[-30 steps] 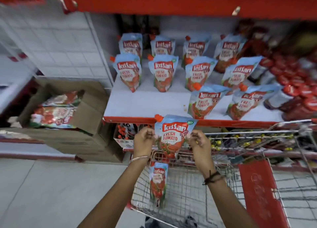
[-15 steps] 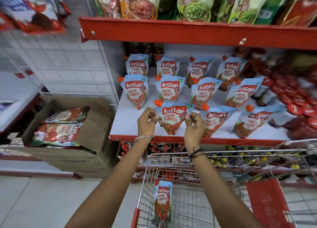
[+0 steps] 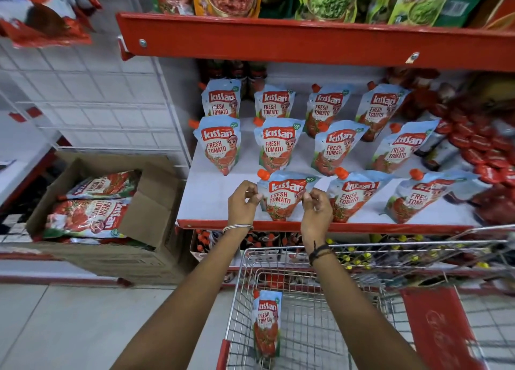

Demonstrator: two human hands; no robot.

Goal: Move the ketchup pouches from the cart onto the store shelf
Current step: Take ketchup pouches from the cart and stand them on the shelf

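Compared with one second earlier, the held ketchup pouch [image 3: 284, 195] has moved from above the cart [image 3: 306, 328] up onto the shelf [image 3: 211, 199]. It now stands at the front row's 9 o'clock end, beside two other pouches. The left hand [image 3: 242, 202] pinches its left edge; the right hand [image 3: 316, 208] pinches its right edge. Both forearms extend toward 12 o'clock. One pouch [image 3: 266, 325] remains in the cart.
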